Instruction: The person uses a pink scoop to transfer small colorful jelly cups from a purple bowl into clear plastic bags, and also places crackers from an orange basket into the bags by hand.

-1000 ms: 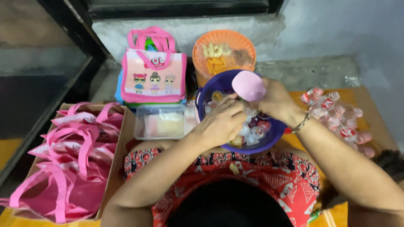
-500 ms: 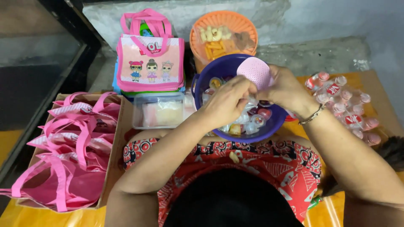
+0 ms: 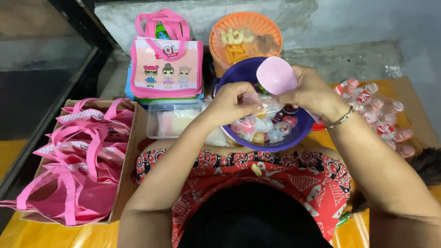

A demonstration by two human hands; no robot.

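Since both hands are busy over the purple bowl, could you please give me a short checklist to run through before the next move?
1. Right hand has a firm grip on the pink scoop: ok, fingers wrap its handle.
2. Left hand holds the clear bag over the bowl: ok, though the bag mouth is hard to see.
3. Purple bowl has sweets left: ok, wrapped pieces show inside.
4. Scoop is loaded: cannot tell, only its back shows.
5. Orange basket within reach: ok, just behind the bowl.
6. Pink bags in the cardboard box ready: ok, stacked at the left.
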